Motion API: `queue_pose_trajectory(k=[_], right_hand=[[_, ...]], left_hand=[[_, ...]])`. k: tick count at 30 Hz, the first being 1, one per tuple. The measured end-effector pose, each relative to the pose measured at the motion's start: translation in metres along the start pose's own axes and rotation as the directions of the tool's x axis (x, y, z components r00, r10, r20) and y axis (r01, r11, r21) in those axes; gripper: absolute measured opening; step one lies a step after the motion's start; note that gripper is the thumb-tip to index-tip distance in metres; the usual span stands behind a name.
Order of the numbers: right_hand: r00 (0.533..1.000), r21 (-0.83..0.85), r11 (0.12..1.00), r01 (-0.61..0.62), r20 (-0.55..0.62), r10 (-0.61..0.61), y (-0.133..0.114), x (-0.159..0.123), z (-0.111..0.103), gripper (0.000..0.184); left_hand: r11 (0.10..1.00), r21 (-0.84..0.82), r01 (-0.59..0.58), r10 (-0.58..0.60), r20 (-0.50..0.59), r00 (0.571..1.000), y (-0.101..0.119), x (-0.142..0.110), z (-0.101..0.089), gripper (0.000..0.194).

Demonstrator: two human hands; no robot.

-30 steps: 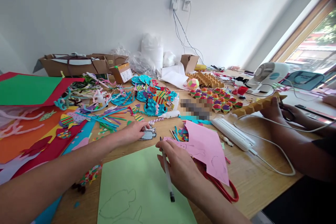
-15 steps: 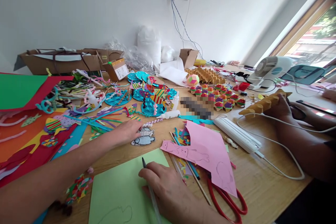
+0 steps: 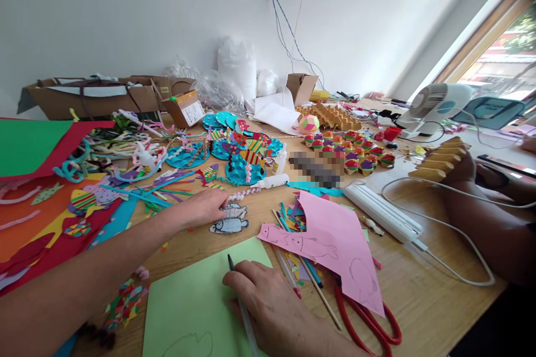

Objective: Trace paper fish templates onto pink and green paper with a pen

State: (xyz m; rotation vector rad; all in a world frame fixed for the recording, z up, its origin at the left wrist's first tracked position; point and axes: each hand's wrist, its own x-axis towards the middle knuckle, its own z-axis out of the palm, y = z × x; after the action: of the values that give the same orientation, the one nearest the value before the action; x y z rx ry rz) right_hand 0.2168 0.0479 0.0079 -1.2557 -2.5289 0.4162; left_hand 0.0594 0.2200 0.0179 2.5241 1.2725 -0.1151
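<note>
My left hand (image 3: 209,205) reaches forward over the table, its fingers closed on the left end of a grey-and-white paper fish cutout (image 3: 235,211). A second paper fish cutout (image 3: 229,226) lies flat just below it. In my right hand (image 3: 268,301) is a pen (image 3: 243,312) with a dark tip, held above a light green sheet (image 3: 188,290). A pencil outline, part of a fish shape, shows near the sheet's bottom edge. Right of this hand lies a pink sheet (image 3: 326,234) with drawn fish, partly covering red-handled scissors (image 3: 368,323).
Blue painted disks with paper fish (image 3: 247,162) stand at the centre back. A white glue bottle (image 3: 272,181) lies before them. Coloured sheets (image 3: 37,150) fill the left. A white power strip (image 3: 383,212) lies right, near another person's hand holding an egg carton piece (image 3: 441,162).
The view has shifted slightly. The other person's egg carton piece has turned and moved a little to the right. Both my hands stay nearly in place.
</note>
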Motion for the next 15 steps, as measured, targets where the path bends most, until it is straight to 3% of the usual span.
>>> queue_pose_trajectory(k=[15], right_hand=[[0.995,0.022,0.998,-0.052,0.082,0.050,0.0050,0.0019,0.0063,0.022]], left_hand=[[0.982,-0.175,-0.064,0.072,0.043,0.996,0.0060,-0.0054,-0.0079,0.022]])
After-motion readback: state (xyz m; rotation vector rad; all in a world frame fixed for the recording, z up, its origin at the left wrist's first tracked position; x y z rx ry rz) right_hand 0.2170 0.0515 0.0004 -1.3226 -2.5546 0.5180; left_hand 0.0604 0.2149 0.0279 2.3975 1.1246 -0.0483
